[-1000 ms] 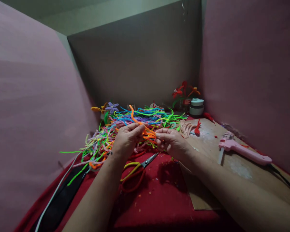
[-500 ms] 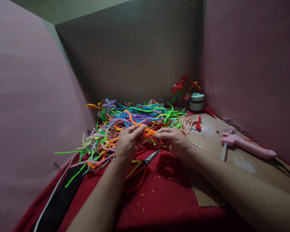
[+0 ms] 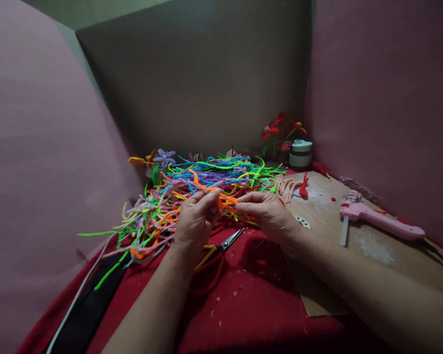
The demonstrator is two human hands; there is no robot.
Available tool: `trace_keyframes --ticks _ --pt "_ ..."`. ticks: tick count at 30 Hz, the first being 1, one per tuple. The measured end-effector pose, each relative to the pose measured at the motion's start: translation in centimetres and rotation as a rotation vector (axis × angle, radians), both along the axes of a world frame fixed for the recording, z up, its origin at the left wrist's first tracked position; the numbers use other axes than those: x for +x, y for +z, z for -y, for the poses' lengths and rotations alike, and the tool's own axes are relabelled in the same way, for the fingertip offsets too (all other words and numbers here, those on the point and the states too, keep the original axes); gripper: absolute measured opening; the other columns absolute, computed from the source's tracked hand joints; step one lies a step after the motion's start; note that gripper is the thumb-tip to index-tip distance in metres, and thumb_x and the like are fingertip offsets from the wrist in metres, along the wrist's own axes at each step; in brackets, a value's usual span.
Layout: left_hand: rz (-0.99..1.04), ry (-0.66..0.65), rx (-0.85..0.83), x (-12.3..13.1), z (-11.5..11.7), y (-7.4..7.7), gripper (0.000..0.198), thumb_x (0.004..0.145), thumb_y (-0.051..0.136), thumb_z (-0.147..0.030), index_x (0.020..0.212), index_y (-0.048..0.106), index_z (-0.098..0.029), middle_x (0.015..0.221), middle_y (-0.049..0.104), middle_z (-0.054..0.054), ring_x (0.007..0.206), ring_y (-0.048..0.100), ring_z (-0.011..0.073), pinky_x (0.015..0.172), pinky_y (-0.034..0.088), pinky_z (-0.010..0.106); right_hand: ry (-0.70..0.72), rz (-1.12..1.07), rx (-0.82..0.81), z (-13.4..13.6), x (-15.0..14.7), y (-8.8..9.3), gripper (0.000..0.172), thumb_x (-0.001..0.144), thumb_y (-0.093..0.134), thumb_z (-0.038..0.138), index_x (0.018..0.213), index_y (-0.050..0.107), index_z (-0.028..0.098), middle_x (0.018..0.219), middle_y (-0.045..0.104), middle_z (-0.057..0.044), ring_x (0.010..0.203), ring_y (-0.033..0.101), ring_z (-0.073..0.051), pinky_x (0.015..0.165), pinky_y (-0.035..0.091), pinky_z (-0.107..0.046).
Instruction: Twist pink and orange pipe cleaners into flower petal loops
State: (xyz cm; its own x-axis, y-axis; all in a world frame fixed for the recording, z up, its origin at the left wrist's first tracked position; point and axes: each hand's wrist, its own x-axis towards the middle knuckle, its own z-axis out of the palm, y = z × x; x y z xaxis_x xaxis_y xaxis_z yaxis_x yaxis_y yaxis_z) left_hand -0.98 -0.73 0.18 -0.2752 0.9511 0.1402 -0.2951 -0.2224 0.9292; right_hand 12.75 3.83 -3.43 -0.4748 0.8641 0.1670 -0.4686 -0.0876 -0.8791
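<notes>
Between my two hands is an orange pipe cleaner (image 3: pixel 227 199), bent into several strands, with one long end reaching up and left over the pile. My left hand (image 3: pixel 201 211) pinches it between thumb and forefinger. On the other side, the fingertips of my right hand (image 3: pixel 264 211) close on its right end. Behind and to the left spreads a tangled heap of coloured pipe cleaners (image 3: pixel 210 174). Just below my hands lie scissors (image 3: pixel 227 244), blades pointing up and right, with red and yellow handles partly behind my left wrist.
A pink glue gun (image 3: pixel 382 220) rests on a brown board (image 3: pixel 325 216) at the right. Pipe-cleaner flowers (image 3: pixel 280 127) and a lidded jar (image 3: pixel 300 155) stand at the back. A white cable (image 3: pixel 76 295) crosses a black strip on the red cloth (image 3: pixel 251 309) at the left.
Both hands stay nearly in place, still gripping the orange pipe cleaner, with the fingers shifting slightly. The whole view has moved a little.
</notes>
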Motion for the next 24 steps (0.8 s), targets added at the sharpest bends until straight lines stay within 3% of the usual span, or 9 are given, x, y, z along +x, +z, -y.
trace_keyframes --ticks 7,16,24 --pt "0.081 -0.143 0.047 -0.3 0.0 -0.2 0.015 0.065 0.072 -0.022 0.073 0.062 -0.015 0.051 0.046 -0.006 0.045 0.041 0.0040 0.044 0.037 0.016 0.050 -0.072 -0.023 0.3 0.0 0.0 0.011 0.059 0.075 0.019 0.065 0.065 0.016 0.055 0.058 0.003 0.046 0.049 -0.008 0.048 0.035 -0.024" --pt "0.092 -0.168 0.089 -0.7 -0.2 -0.6 0.011 0.067 0.070 -0.020 0.075 0.066 -0.015 0.072 0.062 0.000 0.061 0.056 0.0083 0.053 0.045 0.020 0.084 -0.090 0.009 0.6 -0.1 0.2 0.009 0.063 0.071 0.019 0.068 0.063 0.017 0.055 0.056 0.004 0.045 0.046 -0.007 0.045 0.032 -0.022" --pt "0.006 -0.187 0.133 -1.2 -0.2 -0.6 0.014 0.067 0.069 -0.022 0.080 0.066 -0.017 0.075 0.062 -0.001 0.059 0.055 0.0082 0.051 0.045 0.020 0.222 -0.019 -0.099 0.2 0.3 0.4 0.007 0.061 0.068 0.020 0.064 0.065 0.014 0.054 0.059 -0.001 0.045 0.048 -0.008 0.044 0.033 -0.022"
